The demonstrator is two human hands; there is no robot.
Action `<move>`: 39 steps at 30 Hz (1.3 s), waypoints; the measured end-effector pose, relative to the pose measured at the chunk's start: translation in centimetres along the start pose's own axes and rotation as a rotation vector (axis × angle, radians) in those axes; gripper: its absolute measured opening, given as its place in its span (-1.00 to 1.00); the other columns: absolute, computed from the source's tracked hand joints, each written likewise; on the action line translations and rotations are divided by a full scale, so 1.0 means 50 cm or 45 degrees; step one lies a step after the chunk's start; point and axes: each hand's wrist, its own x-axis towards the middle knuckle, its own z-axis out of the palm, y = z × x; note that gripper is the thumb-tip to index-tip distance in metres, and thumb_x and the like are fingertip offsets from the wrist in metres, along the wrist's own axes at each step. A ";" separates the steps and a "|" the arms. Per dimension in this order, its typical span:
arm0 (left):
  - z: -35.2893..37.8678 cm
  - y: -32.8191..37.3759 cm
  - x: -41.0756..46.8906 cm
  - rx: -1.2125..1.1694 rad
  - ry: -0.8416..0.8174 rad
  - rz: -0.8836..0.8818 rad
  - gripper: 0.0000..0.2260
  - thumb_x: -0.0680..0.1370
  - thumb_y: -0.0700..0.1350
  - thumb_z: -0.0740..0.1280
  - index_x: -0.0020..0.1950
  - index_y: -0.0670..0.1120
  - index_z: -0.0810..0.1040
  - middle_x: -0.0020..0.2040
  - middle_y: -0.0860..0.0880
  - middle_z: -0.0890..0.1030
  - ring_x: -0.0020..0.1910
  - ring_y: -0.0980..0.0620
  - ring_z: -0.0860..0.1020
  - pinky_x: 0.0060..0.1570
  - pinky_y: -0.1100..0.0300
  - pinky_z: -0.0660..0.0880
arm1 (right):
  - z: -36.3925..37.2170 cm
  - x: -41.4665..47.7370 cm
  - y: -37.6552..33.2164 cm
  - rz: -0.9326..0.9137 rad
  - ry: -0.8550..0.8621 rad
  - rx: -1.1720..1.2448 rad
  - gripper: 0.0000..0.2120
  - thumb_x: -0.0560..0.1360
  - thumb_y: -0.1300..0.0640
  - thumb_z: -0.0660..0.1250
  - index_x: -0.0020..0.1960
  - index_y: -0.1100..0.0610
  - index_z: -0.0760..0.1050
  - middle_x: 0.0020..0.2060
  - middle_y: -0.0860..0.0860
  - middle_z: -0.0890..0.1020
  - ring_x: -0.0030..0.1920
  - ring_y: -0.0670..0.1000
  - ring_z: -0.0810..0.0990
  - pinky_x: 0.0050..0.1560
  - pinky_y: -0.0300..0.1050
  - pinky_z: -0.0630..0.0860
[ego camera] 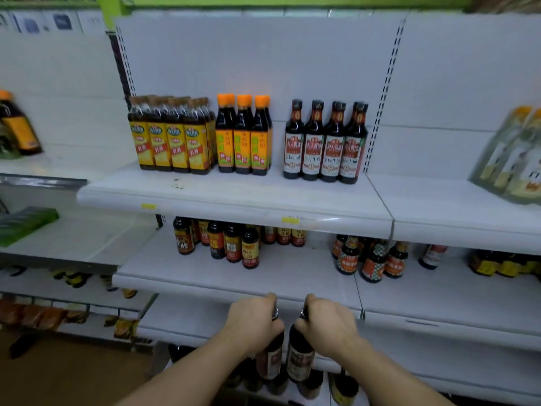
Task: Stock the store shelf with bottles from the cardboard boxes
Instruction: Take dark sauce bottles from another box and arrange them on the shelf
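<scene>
— Where are your hands?
— Both are out in front of me, low and near. My left hand (pixel 253 322) sits just left of my right hand (pixel 326 323), backs of the hands up, close together but apart.
— What are they doing?
— Each is curled over a bottle neck from above. The left one wraps the top of the left dark bottle (pixel 270 361). The right one grips the right dark bottle (pixel 300 361) the same way.
— And your arms?
— My left forearm (pixel 187 373) comes in from the near left, my right forearm (pixel 389 373) from the near right. Both are bare and angle inward toward the middle.
</scene>
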 end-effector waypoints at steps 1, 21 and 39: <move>-0.015 0.003 0.002 -0.003 0.010 0.011 -0.76 0.57 0.12 0.30 0.05 -0.03 0.44 -0.04 -0.05 0.62 -0.02 -0.15 0.60 -0.05 0.01 0.57 | -0.013 0.000 -0.002 -0.006 0.024 0.001 -0.79 0.57 -0.12 0.24 -0.03 0.01 0.31 -0.18 -0.03 0.50 -0.12 0.13 0.52 -0.19 -0.02 0.36; -0.340 0.104 0.053 0.074 0.157 0.158 -0.78 0.53 0.15 0.33 -0.03 0.02 0.51 -0.13 0.01 0.59 -0.15 -0.04 0.58 -0.08 -0.04 0.62 | -0.330 0.009 -0.046 -0.039 0.257 0.180 -0.79 0.44 -0.12 0.34 -0.21 -0.01 0.42 -0.28 -0.03 0.57 -0.28 -0.01 0.53 -0.40 -0.11 0.33; -0.514 0.148 0.165 0.004 0.252 0.186 -0.74 0.51 0.14 0.34 0.02 -0.03 0.59 -0.07 -0.08 0.67 -0.18 -0.06 0.63 -0.14 0.00 0.64 | -0.510 0.093 -0.045 -0.111 0.376 0.286 -0.71 0.51 -0.04 0.40 -0.28 0.05 0.41 -0.38 -0.05 0.49 -0.40 -0.05 0.40 -0.39 -0.19 0.31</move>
